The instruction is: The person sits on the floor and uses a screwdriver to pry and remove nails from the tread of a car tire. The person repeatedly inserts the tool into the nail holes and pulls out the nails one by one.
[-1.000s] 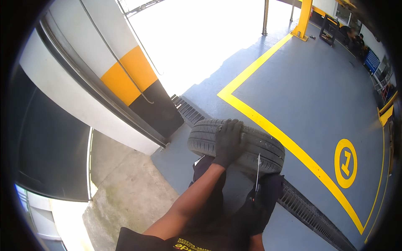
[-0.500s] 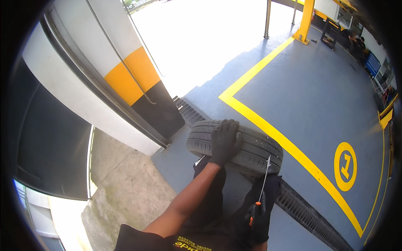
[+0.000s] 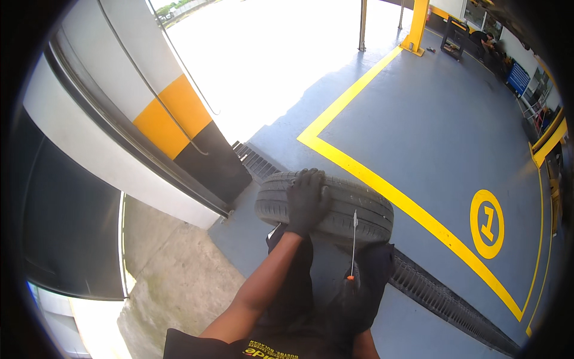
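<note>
A black car tire (image 3: 342, 202) stands tilted in front of my legs, its grooved tread turned up toward me. My left hand (image 3: 307, 203), in a black glove, grips the tread left of its middle, fingers over the far edge. Low in front of my body, my right hand (image 3: 348, 299), also gloved in black, is closed around the handle of a screwdriver (image 3: 353, 254). Orange shows at the top of that handle. Its long thin shaft points up, and the wider pale tip overlaps the tread in view; whether it touches the rubber I cannot tell.
A floor drain grate (image 3: 445, 302) runs beneath and right of the tire. Yellow lines (image 3: 382, 200) mark the grey floor. To the left stands a white, orange and black pillar (image 3: 185, 113). Farther off are a yellow post (image 3: 417, 27), a blue tool cabinet (image 3: 518, 79) and a crouching person (image 3: 481, 40).
The screwdriver has swung from a rightward lean to nearly upright, its tip moving left along the tread. My left hand keeps its place on the tire. The whole view has shifted slightly.
</note>
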The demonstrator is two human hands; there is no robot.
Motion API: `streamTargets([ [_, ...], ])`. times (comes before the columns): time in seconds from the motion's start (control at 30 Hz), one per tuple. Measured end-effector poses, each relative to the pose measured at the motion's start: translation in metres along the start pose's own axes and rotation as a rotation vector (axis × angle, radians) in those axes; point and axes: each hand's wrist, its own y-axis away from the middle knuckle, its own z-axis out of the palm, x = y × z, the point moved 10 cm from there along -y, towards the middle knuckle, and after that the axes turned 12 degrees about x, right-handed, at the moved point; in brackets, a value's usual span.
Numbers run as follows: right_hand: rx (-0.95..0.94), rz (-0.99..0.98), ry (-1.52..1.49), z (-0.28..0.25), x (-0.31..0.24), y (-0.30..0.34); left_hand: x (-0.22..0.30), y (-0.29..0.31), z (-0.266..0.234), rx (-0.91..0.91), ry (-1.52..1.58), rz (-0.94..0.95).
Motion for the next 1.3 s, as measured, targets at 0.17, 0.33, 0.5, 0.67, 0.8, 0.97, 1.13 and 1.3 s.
streamTargets([
  [0.17, -0.116, 0.683, -0.555, 0.019, 0.03, 0.004, -0.005, 0.006, -0.003, 0.096, 0.009, 0.053],
  [0.33, -0.247, 0.817, -0.535, 0.051, 0.041, 0.046, -0.001, 0.005, -0.003, 0.055, 0.003, 0.032],
  [0.5, -0.278, 1.007, -0.784, 0.054, 0.03, 0.06, 0.0, 0.001, -0.002, 0.083, 0.008, 0.088],
  [0.67, -0.218, 0.973, -0.741, 0.059, 0.038, 0.053, -0.001, 0.007, 0.001, 0.059, -0.022, 0.085],
  [0.8, -0.21, 1.158, -0.726, 0.072, 0.064, 0.08, -0.003, 0.001, 0.004, 0.031, 0.009, 0.11],
  [0.97, -0.039, 1.105, -0.842, 0.044, 0.052, 0.049, -0.016, -0.002, -0.003, 0.103, 0.032, 0.165],
  [1.13, -0.182, 1.159, -0.752, 0.057, 0.064, 0.061, -0.032, -0.005, 0.002, 0.061, 0.044, 0.181],
  [1.3, -0.215, 1.184, -0.815, 0.067, 0.061, 0.06, -0.043, -0.008, 0.002, 0.06, 0.048, 0.189],
])
